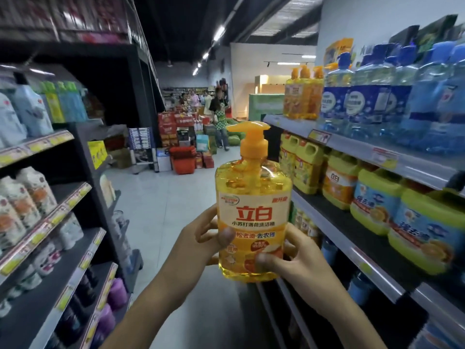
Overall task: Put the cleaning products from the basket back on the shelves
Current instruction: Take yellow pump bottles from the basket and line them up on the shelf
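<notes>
"Yellow pump bottle [253, 215]: where is it?"
"Upright in mid-aisle, off any shelf, held up between both hands. Clear golden liquid fills it nearly to the shoulder."
"Start from the left."
"The left shelves [32, 311] carry white bottles [30, 192], with purple bottles [117, 293] lower down. Next comes the left hand [198, 238], its fingers [210, 219] wrapped round the bottle's side and its thumb on the label. The right hand [299, 258] grasps the opposite lower side likewise."
"And right?"
"The right shelves [334, 144] have matching pump bottles [302, 96] on top beside blue-liquid bottles [364, 102], with yellow-green jugs [304, 170] below."
</notes>
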### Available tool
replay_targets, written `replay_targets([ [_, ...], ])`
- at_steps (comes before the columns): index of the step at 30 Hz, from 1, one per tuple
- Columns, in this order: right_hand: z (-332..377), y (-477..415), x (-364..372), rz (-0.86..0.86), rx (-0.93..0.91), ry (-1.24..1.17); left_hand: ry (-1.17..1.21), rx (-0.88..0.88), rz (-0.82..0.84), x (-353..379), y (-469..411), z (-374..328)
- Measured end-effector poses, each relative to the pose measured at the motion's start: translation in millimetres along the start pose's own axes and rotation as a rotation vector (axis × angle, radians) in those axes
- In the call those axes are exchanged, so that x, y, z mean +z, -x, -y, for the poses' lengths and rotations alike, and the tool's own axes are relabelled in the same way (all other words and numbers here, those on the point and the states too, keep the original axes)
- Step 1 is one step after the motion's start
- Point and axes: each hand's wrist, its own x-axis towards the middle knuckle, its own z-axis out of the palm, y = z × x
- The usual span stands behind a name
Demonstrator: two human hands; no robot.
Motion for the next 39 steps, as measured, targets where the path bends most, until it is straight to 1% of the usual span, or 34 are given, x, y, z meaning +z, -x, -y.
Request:
replay_targets([
  [4,-22,-64,-1,0.057,-0.019,0.051,0.009,-0.024,-0.078,-22,-46,20],
  [8,-42,-134,3,0.101,-0.001,0.071,0.011,-0.043,-0.144,-50,-97,42],
  [11,-58,-191,8,0.12,0.017,0.109,0.016,-0.035,-0.143,-77,-144,61],
  [16,-72,-279,19,0.064,-0.01,0.152,0.036,-0.013,-0.1,-127,-228,86],
  [21,-76,-348,22,-0.057,-0.004,0.146,0.062,-0.007,-0.001,-158,-313,98],
  [26,-86,-402,-7,-0.164,0.031,0.198,0.104,-0.003,0.111,-156,-400,112],
  [28,-91,-422,-21,-0.205,0.045,0.215,0.11,-0.003,0.158,-151,-434,120],
  [34,-110,-485,-75,-0.412,0.03,0.287,0.111,0.036,0.289,-120,-549,134],
  [39,-107,-523,-130,-0.571,-0.011,0.32,0.127,0.127,0.436,-77,-631,123],
])
